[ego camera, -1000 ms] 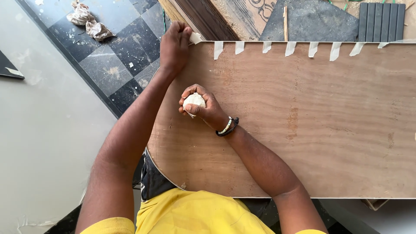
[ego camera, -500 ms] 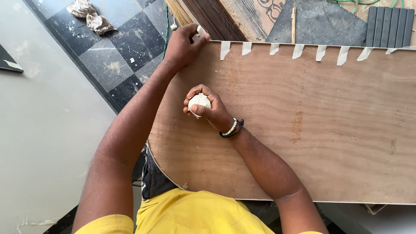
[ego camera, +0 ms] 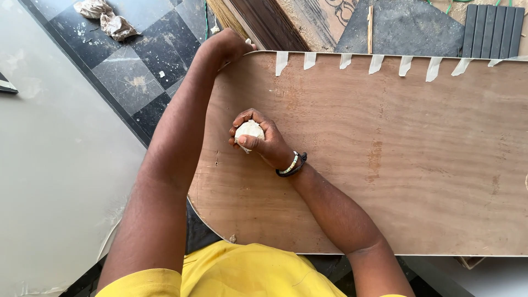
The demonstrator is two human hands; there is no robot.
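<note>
A large brown plywood board (ego camera: 385, 165) with rounded corners lies flat in front of me. My right hand (ego camera: 261, 137) is closed around a pale crumpled wad (ego camera: 248, 131) and presses it on the board's left part. A beaded bracelet sits on that wrist. My left hand (ego camera: 226, 45) rests on the board's far left corner, fingers curled over the edge. Several strips of masking tape (ego camera: 377, 64) hang over the far edge.
Black and grey floor tiles (ego camera: 132, 77) lie to the left, with crumpled paper scraps (ego camera: 107, 19) on them. A pale flat sheet (ego camera: 49, 181) covers the left side. Dark wood planks (ego camera: 275, 25) and a ribbed grey panel (ego camera: 492, 27) lie beyond the board.
My right hand with the wad has shifted slightly along the board. My left hand stays on the far left corner. The camera view has drifted a little.
</note>
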